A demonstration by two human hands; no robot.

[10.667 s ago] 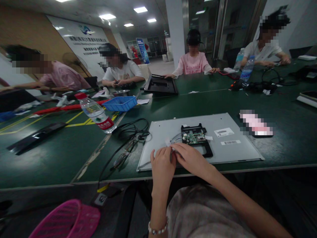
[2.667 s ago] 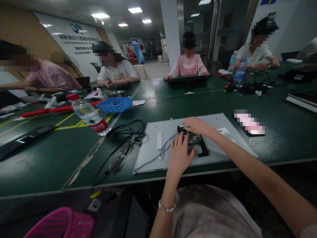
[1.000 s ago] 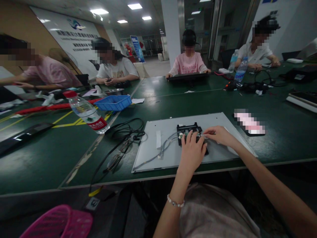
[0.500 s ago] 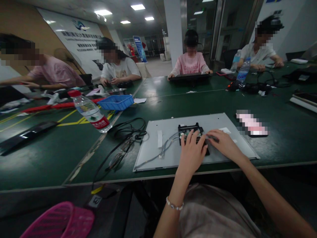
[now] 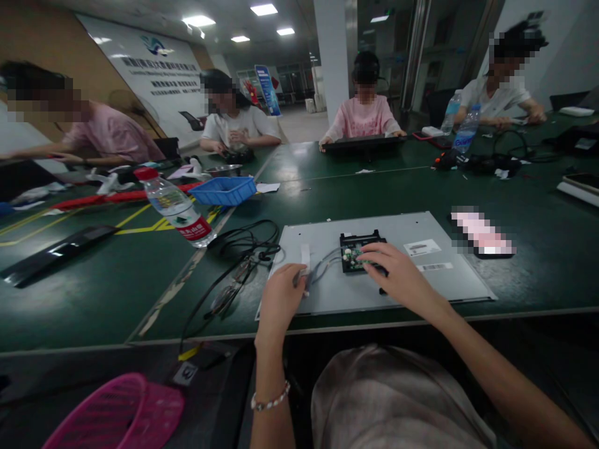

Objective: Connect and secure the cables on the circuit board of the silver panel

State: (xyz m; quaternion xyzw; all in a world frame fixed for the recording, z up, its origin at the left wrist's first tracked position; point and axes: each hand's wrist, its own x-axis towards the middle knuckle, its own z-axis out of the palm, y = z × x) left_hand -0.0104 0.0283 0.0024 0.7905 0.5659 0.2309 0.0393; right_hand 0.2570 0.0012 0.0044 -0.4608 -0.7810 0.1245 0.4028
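Left hand (image 5: 282, 294), nearest: fingers curled in beside the white strip (image 5: 306, 254) and the wires (image 5: 322, 267); a small dark item shows at the fingertips, grip on it not clear. Risk, judged: a tug there could strain the wire ends at the circuit board (image 5: 352, 256). Panel (image 5: 458, 285) lies flat near the tabletop (image 5: 374, 194) edge; a pull toward the body could slide it over. Right hand (image 5: 397, 269): loosely bent, fingertips at the board; cannot tell whether they pinch anything. Pressing hard there could bend small parts. Board sits in the black frame (image 5: 360, 236) on the panel.

Versus 0.5 s ago: left hand is off the board and over by the strip; right hand shifts in from the frame's right side, uncovering the panel's labels (image 5: 420, 248). Farther off, the bottle (image 5: 187, 218) stays leaning in view.
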